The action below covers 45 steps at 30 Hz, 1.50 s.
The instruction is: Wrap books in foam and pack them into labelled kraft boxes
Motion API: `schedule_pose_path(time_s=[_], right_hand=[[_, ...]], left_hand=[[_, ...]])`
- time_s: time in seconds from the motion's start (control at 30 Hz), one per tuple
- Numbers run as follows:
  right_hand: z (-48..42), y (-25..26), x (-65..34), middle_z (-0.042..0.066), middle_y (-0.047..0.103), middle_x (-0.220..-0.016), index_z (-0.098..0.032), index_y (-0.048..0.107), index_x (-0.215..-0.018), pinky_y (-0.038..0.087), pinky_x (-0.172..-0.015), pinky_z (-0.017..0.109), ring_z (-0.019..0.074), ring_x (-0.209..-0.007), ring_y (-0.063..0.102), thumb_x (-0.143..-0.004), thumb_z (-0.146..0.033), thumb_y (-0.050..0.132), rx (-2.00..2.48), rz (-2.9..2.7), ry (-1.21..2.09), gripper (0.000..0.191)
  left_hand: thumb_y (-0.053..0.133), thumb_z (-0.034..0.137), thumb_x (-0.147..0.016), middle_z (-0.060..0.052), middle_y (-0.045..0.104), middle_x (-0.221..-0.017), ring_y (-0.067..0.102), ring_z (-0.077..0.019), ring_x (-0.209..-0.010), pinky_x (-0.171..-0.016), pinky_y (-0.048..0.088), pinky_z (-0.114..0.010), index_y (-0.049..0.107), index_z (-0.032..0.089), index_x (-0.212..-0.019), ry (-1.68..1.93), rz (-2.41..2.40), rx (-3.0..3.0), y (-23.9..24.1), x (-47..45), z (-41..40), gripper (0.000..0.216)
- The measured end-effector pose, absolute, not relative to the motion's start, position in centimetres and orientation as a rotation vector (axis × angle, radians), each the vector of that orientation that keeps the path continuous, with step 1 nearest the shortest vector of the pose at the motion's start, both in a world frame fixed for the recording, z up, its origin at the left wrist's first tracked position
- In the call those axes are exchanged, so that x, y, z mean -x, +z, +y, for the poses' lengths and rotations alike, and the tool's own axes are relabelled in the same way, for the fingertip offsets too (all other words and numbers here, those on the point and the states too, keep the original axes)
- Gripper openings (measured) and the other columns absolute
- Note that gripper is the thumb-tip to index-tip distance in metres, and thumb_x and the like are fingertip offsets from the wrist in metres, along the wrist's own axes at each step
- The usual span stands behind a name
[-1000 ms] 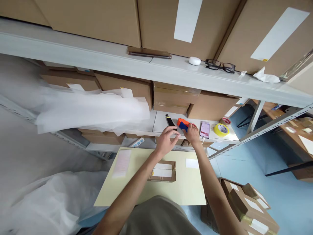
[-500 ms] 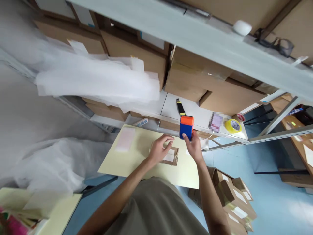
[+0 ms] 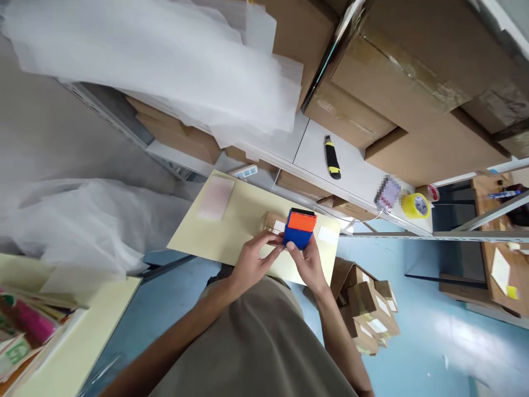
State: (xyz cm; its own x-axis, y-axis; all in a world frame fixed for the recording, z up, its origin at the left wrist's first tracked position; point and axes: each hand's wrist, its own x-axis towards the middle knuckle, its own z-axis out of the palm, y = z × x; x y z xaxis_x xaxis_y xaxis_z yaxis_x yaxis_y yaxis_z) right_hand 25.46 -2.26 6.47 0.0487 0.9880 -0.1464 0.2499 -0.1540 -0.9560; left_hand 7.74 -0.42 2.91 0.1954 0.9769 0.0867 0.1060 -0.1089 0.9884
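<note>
While the right hand [image 3: 306, 263] gripped it, the orange-and-blue tool [image 3: 300, 227] pointed toward the shelf [image 3: 313, 160]

Where the right thumb pressed on the blue face, the other right fingers curled behind, largely hidden. The left hand [image 3: 253, 262] had thumb and forefinger drawn close at the tool's left side; whether they pinched anything could not be determined. The tool was held above the pale yellow table [image 3: 235, 229], overlapping the view of a small carton [image 3: 270, 220]. Its long axis ran away from the body, veering slightly right, blue end nearest, black toothed edge foremost. The casing appeared smooth, boxy and plastic. The carton was brown cardboard. Beyond, on the smooth whitish shelf, lay a black-and-yellow utility knife [image 3: 332, 160] and a glossy yellow tape roll [image 3: 414, 205]. Thin, translucent white sheeting [image 3: 165, 71] draped over the shelf at left.
</note>
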Motion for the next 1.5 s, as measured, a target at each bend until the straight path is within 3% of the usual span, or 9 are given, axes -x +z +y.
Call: schedule_pose_path(time_s=[0.2, 0.37, 0.43, 0.53, 0.67, 0.93, 1.23, 1.37, 1.5], right_hand=[[-2.7, 6.1, -24.8, 0.008, 0.077, -0.113, -0.025, 0.063, -0.124, 0.063, -0.092, 0.039, 0.0245, -0.1, 0.074, -0.106, -0.063, 0.067, 1.619, -1.391, 1.142, 0.042], [-3.3, 6.7, -25.5, 0.01, 0.076, -0.117, -0.023, 0.06, -0.129, 0.061, -0.092, 0.041, 0.0265, -0.103, 0.073, -0.108, -0.059, 0.065, 1.657, -1.57, 1.288, 0.043], [-3.6, 7.0, -25.5, 0.008, 0.075, -0.11, -0.023, 0.06, -0.125, 0.06, -0.088, 0.04, 0.0255, -0.095, 0.071, -0.107, -0.057, 0.066, 1.684, -1.673, 1.299, 0.039], [-3.9, 7.4, -25.3, 0.005, 0.073, -0.1, -0.023, 0.061, -0.123, 0.059, -0.083, 0.039, 0.0235, -0.085, 0.067, -0.106, -0.054, 0.068, 1.731, -1.78, 1.313, 0.036], [-4.1, 8.1, -25.1, 0.006, 0.075, -0.103, -0.023, 0.063, -0.129, 0.058, -0.084, 0.039, 0.0258, -0.09, 0.069, -0.104, -0.054, 0.069, 1.812, -1.822, 1.314, 0.041], [-3.4, 10.0, -24.5, 0.008, 0.077, -0.106, -0.021, 0.064, -0.131, 0.056, -0.082, 0.036, 0.0266, -0.093, 0.071, -0.104, -0.065, 0.065, 1.999, -1.884, 1.326, 0.051], [-1.4, 12.2, -23.3, 0.008, 0.079, -0.1, -0.021, 0.069, -0.118, 0.047, -0.073, 0.033, 0.0248, -0.085, 0.071, -0.106, -0.072, 0.058, 2.253, -2.059, 1.411, 0.053], [0.2, 14.1, -23.6, 0.01, 0.08, -0.102, -0.022, 0.071, -0.111, 0.049, -0.072, 0.033, 0.0263, -0.088, 0.074, -0.106, -0.072, 0.058, 2.326, -2.151, 1.469, 0.052], [1.9, 16.8, -25.1, 0.01, 0.08, -0.094, -0.022, 0.07, -0.102, 0.052, -0.065, 0.032, 0.0249, -0.078, 0.076, -0.1, -0.079, 0.062, 2.451, -2.052, 1.615, 0.058]], left_hand=[[0.07, 0.048, -0.104, -0.004, 0.081, -0.1, 0.076, -0.0226, -0.093, -0.089, 0.064, -0.036, 0.076, 0.027, -0.104, 1.016, 1.025, -1.414, 2.9, -5.1, 0.1, 0.022], [0.07, 0.058, -0.101, -0.008, 0.08, -0.115, 0.076, -0.0249, -0.101, -0.093, 0.062, -0.037, 0.079, 0.023, -0.121, 0.99, 1.049, -1.21, 4.4, -2.4, 2.6, 0.041], [0.072, 0.06, -0.098, -0.009, 0.08, -0.117, 0.075, -0.0246, -0.101, -0.091, 0.061, -0.036, 0.08, 0.022, -0.12, 0.926, 1.025, -1.171, 5.0, -1.7, 3.8, 0.044], [0.077, 0.059, -0.093, -0.007, 0.081, -0.108, 0.074, -0.0233, -0.096, -0.085, 0.059, -0.034, 0.082, 0.022, -0.111, 0.833, 0.958, -1.18, 5.5, -0.9, 5.1, 0.042], [0.078, 0.059, -0.092, -0.004, 0.078, -0.089, 0.07, -0.0201, -0.084, -0.078, 0.055, -0.031, 0.081, 0.021, -0.099, 0.768, 0.931, -1.237, 5.3, -0.2, 5.8, 0.039], [0.075, 0.061, -0.092, -0.002, 0.077, -0.084, 0.068, -0.0185, -0.079, -0.073, 0.053, -0.029, 0.077, 0.021, -0.089, 0.761, 0.917, -1.22, 2.3, 0.2, 5.1, 0.04], [0.069, 0.058, -0.092, -0.002, 0.074, -0.074, 0.063, -0.0187, -0.07, -0.066, 0.048, -0.029, 0.075, 0.022, -0.088, 0.814, 1.09, -1.07, -0.8, -0.5, 2.9, 0.037], [0.069, 0.063, -0.09, -0.002, 0.073, -0.073, 0.062, -0.0184, -0.066, -0.063, 0.046, -0.029, 0.077, 0.022, -0.089, 0.8, 1.136, -0.969, -2.2, -0.6, 2.0, 0.042], [0.07, 0.067, -0.087, -0.004, 0.075, -0.078, 0.065, -0.0198, -0.071, -0.065, 0.048, -0.029, 0.077, 0.021, -0.091, 0.918, 1.325, -0.847, -5.0, 0.9, 3.1, 0.047]])
